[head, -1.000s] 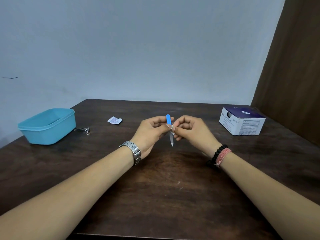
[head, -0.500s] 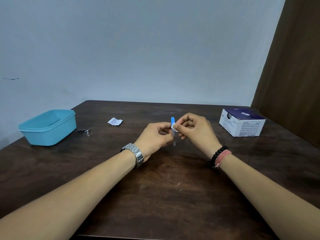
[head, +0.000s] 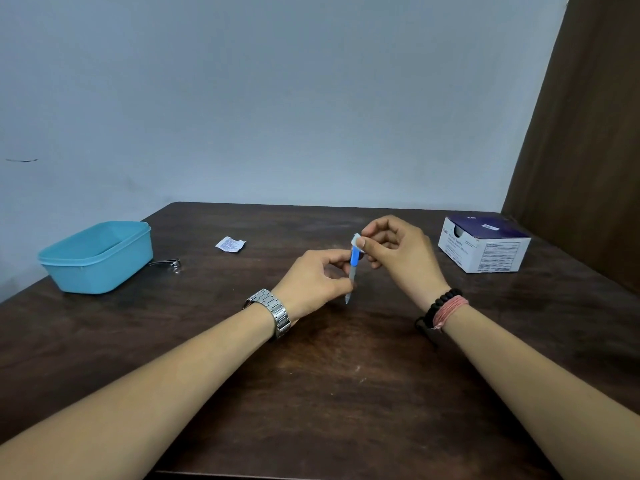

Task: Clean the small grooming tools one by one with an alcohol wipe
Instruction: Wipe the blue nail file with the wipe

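Blue-handled nail file (head: 353,268), grey blade

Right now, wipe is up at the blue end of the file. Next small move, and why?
Probably draw the right hand with the wipe back down the nail file toward its metal tip. The wipe sits at the top of the blue handle, while the grey blade below the left hand grip is bare. The left hand pinches the file mid-length, so it may need to shift up first.
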The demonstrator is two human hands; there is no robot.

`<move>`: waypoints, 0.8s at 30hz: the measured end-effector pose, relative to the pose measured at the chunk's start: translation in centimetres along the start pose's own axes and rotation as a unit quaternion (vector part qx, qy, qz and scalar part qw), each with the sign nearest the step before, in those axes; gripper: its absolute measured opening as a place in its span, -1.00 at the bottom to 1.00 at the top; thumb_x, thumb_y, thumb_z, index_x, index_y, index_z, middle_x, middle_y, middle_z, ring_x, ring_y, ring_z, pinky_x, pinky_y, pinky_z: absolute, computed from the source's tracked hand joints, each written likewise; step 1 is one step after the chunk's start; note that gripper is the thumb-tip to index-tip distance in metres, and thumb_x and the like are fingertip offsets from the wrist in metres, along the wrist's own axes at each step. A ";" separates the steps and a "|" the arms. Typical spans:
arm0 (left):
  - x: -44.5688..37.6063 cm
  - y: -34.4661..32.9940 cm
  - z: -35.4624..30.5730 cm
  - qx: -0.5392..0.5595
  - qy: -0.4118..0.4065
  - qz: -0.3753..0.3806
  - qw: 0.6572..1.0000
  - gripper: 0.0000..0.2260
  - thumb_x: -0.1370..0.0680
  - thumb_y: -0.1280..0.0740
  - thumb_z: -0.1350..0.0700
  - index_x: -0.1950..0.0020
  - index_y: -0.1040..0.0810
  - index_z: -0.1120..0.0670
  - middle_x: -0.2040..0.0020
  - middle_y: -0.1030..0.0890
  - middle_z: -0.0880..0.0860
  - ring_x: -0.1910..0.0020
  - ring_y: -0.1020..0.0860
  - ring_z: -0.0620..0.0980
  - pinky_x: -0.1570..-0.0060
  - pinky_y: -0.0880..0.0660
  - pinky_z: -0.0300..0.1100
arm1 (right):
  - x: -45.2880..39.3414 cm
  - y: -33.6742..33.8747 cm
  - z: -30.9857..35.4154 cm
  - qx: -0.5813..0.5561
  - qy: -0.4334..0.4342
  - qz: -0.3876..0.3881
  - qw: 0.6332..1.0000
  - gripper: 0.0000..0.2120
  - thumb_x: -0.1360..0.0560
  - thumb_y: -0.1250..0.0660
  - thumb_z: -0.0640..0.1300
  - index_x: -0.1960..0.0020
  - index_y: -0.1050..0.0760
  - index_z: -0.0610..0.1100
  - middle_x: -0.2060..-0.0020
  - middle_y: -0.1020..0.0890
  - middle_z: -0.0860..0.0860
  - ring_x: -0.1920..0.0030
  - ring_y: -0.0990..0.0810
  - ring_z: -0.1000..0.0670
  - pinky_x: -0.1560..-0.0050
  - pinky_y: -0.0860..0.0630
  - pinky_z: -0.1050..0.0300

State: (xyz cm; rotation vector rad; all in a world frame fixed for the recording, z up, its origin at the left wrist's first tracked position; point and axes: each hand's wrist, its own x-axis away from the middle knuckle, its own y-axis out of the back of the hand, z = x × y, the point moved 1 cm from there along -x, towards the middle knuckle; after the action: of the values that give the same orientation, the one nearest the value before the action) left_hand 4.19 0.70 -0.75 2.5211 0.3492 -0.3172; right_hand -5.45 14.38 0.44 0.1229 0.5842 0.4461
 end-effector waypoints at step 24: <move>-0.4 0.4 0.9 0.078 0.028 -0.038 0.996 -0.57 -0.44 -0.44 0.28 -0.25 -0.47 0.01 0.27 -0.64 -0.07 0.31 -0.60 -0.10 0.24 -0.50 -0.24 | -0.2 -0.3 -0.9 -0.086 -0.074 0.098 0.989 -0.80 -0.57 -0.30 -0.33 0.02 -0.64 -0.09 0.16 -0.69 -0.05 0.30 -0.58 0.12 0.18 -0.57 0.26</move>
State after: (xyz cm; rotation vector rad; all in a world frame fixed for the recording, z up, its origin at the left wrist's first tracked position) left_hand 3.81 -0.20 -1.11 2.6788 0.4600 -0.3136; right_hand -6.01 14.01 -0.24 0.0483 0.3878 0.6704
